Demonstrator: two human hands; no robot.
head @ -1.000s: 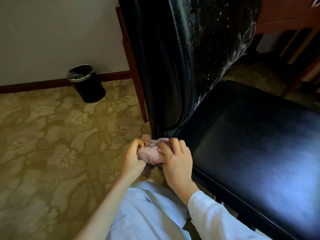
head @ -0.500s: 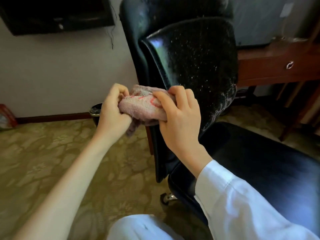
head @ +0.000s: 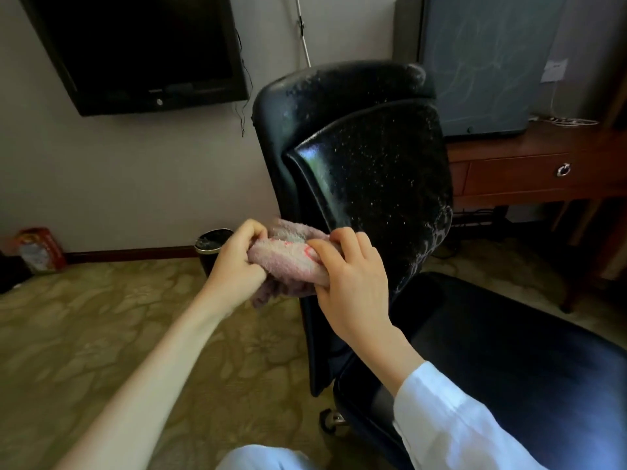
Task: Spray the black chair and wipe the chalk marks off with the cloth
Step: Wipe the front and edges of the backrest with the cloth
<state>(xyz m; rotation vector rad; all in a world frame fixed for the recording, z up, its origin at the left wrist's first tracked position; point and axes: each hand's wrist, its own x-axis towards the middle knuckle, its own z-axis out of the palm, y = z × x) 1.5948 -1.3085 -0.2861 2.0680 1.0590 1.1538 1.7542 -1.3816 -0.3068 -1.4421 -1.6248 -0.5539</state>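
1. White sleeve [head: 451, 422], nearest, on the right arm; the left forearm is bare.
2. Left hand [head: 237, 262]: grip clenched on the left end of the cloth.
3. Right hand [head: 353, 283]: grip closed on the right end, thumb on top, fingers curled over.
4. Cloth [head: 288, 262]: pink terry with a red mark, bunched between both hands at the backrest's left edge. Contact with the chair cannot be told. Judged light, soft and limp; best gathered into a pad in one palm, flat face outward.
5. Black chair [head: 373, 171]: glossy padded backrest flecked with white specks, seat to the right, castor below. Judged smooth and slippery when wet, and likely to roll under pressure; steady it by the backrest's edge.
6. Chalk marks [head: 437, 228]: pale looping lines, lower right of the backrest, not yet wiped.
7. Bin [head: 212, 245], on the carpet behind the hands.
8. Wooden table [head: 526, 178] with a drawer, behind the chair.
9. Television [head: 142, 52], on the wall.
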